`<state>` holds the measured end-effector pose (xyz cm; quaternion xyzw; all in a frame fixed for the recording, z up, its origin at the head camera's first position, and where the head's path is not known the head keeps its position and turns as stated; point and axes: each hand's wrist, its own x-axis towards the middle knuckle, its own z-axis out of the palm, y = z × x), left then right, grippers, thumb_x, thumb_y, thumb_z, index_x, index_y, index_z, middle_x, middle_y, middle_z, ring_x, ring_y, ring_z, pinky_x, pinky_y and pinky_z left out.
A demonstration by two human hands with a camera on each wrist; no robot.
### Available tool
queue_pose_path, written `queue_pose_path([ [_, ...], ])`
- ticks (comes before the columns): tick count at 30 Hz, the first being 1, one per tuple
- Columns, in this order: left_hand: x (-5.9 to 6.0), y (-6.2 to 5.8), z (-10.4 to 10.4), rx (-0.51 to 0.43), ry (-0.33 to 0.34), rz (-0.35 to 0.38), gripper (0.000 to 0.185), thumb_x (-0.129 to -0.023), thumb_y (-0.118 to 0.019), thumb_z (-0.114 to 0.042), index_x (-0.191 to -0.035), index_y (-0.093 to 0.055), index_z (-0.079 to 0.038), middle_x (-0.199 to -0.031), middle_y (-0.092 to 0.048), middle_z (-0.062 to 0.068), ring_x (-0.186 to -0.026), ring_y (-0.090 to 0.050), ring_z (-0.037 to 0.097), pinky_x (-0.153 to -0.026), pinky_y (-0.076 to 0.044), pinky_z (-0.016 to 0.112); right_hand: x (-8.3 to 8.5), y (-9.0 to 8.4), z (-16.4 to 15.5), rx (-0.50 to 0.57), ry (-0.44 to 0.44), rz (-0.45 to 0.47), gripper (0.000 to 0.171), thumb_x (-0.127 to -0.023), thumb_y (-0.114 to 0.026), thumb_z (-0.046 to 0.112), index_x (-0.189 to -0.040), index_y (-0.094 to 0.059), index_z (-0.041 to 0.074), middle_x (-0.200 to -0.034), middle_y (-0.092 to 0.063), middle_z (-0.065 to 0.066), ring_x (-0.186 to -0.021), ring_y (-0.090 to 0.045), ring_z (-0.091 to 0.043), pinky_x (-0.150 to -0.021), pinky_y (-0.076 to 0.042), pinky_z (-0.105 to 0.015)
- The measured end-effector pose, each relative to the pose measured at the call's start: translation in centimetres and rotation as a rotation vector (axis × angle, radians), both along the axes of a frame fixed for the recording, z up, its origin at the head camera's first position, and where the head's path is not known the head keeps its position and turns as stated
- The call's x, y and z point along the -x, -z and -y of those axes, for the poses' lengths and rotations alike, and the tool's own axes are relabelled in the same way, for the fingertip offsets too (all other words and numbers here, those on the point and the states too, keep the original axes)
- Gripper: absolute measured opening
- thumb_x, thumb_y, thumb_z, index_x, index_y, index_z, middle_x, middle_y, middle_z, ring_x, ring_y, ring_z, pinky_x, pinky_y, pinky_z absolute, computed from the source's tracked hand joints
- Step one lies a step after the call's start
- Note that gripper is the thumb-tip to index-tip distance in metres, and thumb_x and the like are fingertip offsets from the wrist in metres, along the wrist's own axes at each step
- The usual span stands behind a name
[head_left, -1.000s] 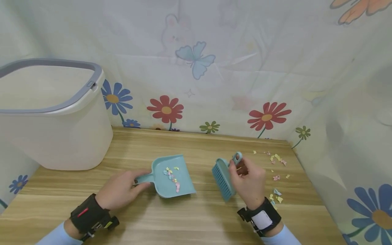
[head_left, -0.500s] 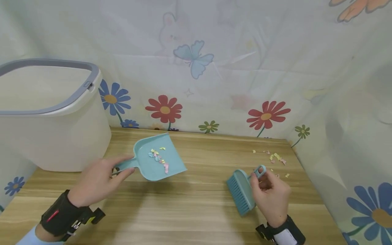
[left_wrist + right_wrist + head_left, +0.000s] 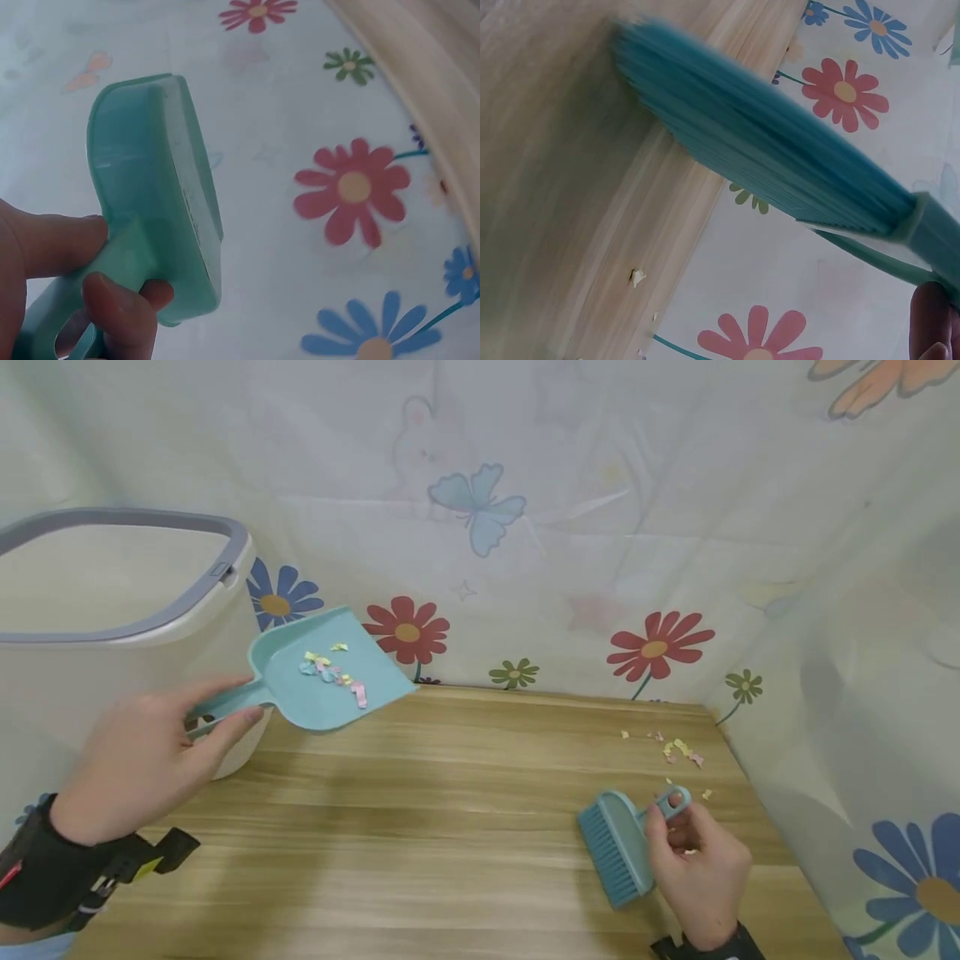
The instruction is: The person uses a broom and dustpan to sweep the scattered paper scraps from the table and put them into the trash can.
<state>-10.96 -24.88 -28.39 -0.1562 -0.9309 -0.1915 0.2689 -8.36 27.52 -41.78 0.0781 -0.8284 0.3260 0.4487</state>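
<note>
If left hand (image 3: 138, 752), gripping dustpan (image 3: 318, 672), tilts short of bin (image 3: 112, 635), scraps (image 3: 333, 668) spill; right hand (image 3: 697, 868) grips brush (image 3: 615, 847).

A big white bin (image 3: 112, 635) with a grey rim at the left, a wooden table (image 3: 450, 827), a cloth wall (image 3: 570, 527) with red and blue flowers and a blue butterfly

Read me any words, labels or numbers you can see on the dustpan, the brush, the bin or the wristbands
None: no readable text in any view.
Dustpan, brush and bin: plain, no lettering.
Left wristband: small red and yellow marks, too small to read.
</note>
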Motion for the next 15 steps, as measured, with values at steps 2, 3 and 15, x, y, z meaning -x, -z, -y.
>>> queue_pose_path([
  [2, -0.1, -1.0, 0.5, -0.012, -0.022, -0.035, 0.039, -0.092, -0.079, -0.029, -0.124, -0.074, -0.007, -0.055, -0.040, -0.009, -0.049, -0.028, 0.001, -0.048, -0.021, 0.023, -0.3, 0.0, -0.1, -0.004, 0.010, -0.002, 0.006, -0.079, -0.076, -0.007, -0.082, -0.072, -0.003, -0.063, -0.069, -0.010, -0.048, -0.051, 0.012, -0.046, -0.039, -0.008],
  [3, -0.1, -1.5, 0.8, -0.018, -0.032, -0.046, 0.039, -0.092, -0.079, -0.028, -0.124, -0.074, -0.007, -0.055, -0.040, -0.008, -0.049, -0.028, 0.001, -0.048, -0.021, 0.022, -0.4, 0.0, -0.1, -0.006, 0.018, -0.002, 0.006, -0.079, -0.076, -0.006, -0.082, -0.072, -0.003, -0.063, -0.069, -0.011, -0.048, -0.051, 0.012, -0.046, -0.039, -0.008],
  [15, 1.3, -5.4, 4.1, -0.247, -0.201, -0.047, 0.038, -0.101, -0.068, -0.014, -0.132, -0.064, 0.009, -0.111, -0.067, 0.039, -0.074, -0.048, -0.023, -0.064, -0.028, -0.001, -0.8, -0.1, -0.3, -0.023, 0.077, 0.112, 0.008, -0.081, -0.077, -0.005, -0.087, -0.072, -0.005, -0.066, -0.071, -0.013, -0.051, -0.051, 0.015, -0.047, -0.041, -0.007],
])
